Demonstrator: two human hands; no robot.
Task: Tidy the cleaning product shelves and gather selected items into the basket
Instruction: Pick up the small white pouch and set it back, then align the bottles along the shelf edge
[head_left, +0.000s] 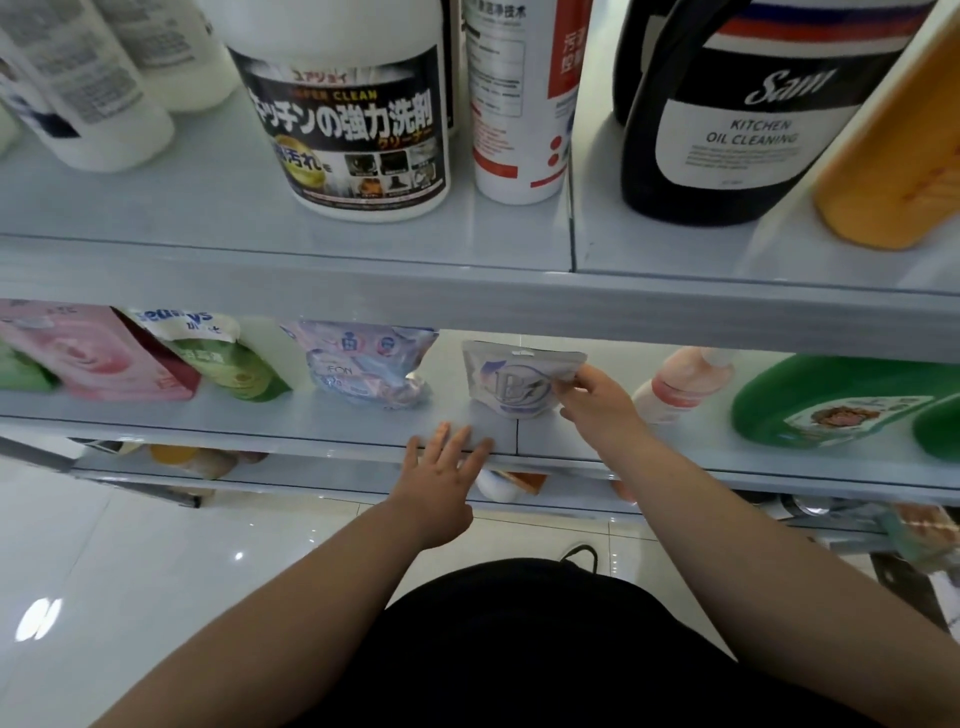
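Where the pouch (519, 387) stands, the shelf (353, 418) is glossy grey — floor (130, 571) white-tiled.

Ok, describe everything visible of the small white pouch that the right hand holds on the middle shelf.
The pouch is a small, glossy, pale lavender-white bag, seemingly soft plastic, with a hang slot in its top edge and a round emblem bearing a large B. It stands upright on the middle shelf, towards the front. The right hand pinches its upper right corner with thumb and fingers. Nothing else touches it.
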